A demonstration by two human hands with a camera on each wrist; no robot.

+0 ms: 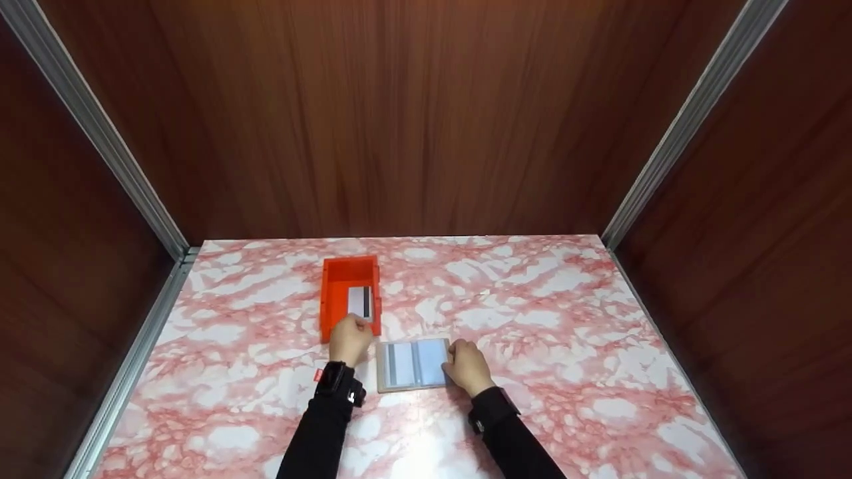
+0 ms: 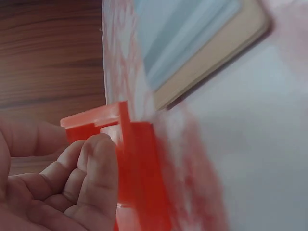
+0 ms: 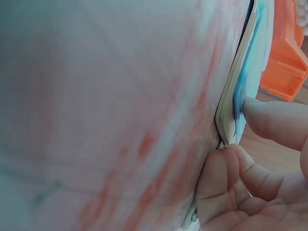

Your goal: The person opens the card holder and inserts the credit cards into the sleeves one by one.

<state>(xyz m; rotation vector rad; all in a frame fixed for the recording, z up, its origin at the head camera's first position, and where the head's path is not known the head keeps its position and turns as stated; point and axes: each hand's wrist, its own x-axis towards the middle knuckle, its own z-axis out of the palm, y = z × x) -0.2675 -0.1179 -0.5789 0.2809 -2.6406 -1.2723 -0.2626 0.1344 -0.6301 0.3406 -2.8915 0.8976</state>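
My left hand (image 1: 351, 338) is at the near end of an orange plastic bin (image 1: 335, 293). Its curled fingers (image 2: 98, 168) overlap the bin's rim in the left wrist view. Inside the bin, a white card (image 1: 359, 303) with a dark stripe shows just beyond those fingertips; its lower end is hidden, so whether they pinch it is unclear. An open card holder (image 1: 418, 362) with clear sleeves and a tan cover lies flat to the right. My right hand (image 1: 468, 367) pinches its right edge, thumb on the sleeves and fingers against the cover (image 3: 233, 72).
Pink and white marbled tabletop (image 1: 519, 319) surrounds the bin and card holder. A small red tag (image 1: 318, 375) lies by the left wrist. Brown wood-grain panels (image 1: 426, 120) rise at the back and both sides, with metal posts (image 1: 692, 113) at the corners.
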